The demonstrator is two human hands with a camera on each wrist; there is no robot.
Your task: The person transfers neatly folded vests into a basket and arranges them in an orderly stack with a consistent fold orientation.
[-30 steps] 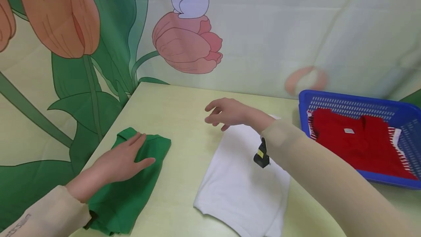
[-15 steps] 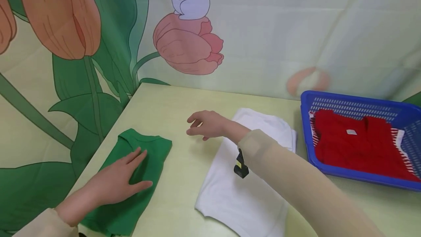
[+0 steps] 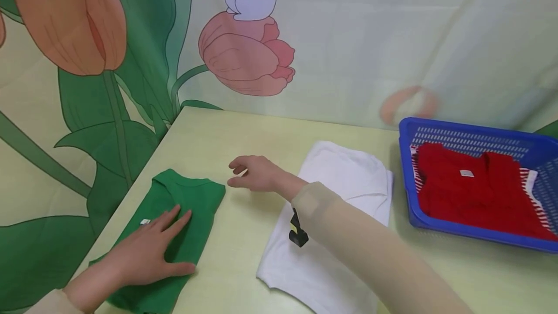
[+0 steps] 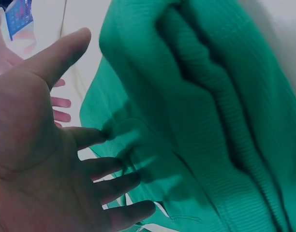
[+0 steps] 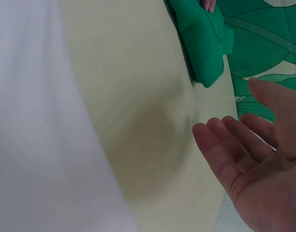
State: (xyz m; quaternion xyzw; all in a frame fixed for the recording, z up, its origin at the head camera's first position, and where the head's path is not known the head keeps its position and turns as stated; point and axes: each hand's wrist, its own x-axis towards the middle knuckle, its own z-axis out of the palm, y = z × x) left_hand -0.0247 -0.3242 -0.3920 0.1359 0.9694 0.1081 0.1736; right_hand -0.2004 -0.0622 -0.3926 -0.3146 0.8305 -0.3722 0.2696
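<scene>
lower left, my left hand (image 3: 141, 253) spreads straight fingers over the green garment (image 3: 197, 212); mid-frame, my right hand (image 3: 255, 174) hovers, fingers loosely bent, between it and the white garment (image 3: 314, 277).

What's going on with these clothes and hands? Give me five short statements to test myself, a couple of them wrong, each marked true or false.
1. The left hand is over the green garment. True.
2. The red garment lies in the blue basket. True.
3. The green garment is in the blue basket too. False: it lies on the table.
4. The right hand holds nothing. True.
5. The blue basket stands between the green garment and the white garment. False: the white garment lies between the green garment and the blue basket.
</scene>
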